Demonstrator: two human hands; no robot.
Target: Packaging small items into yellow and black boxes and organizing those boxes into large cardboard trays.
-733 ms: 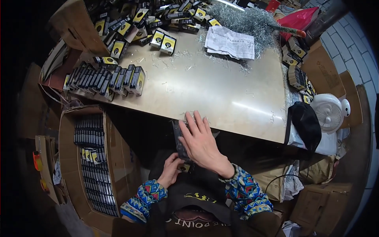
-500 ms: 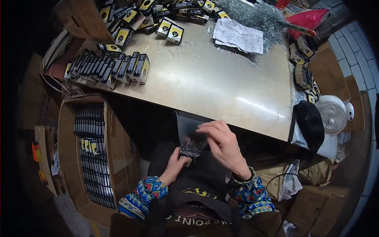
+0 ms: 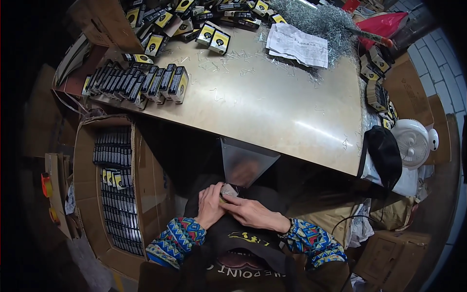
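pale tabletop (image 3: 272,97): upright small boxes (image 3: 155,87) stand in a close row beside the left part of its near edge; loose boxes (image 3: 194,19) lie heaped toward the far left corner; bent metal wires (image 3: 331,34) are piled at the far right corner. left of the near edge, an open carton (image 3: 152,175) holds packed rows (image 3: 121,219). status, by judgement: partial; row and carton rows are arranged, the heap is unsorted, and one piece is in hand. this small item (image 3: 229,190), pale with a yellow patch and mostly covered by fingers, is located on the body side of the near edge, apart from it, between both hands. left hand (image 3: 209,206): fingers curled closed around its left side. right hand (image 3: 250,213): fingers nearly together, gripping it from the right.
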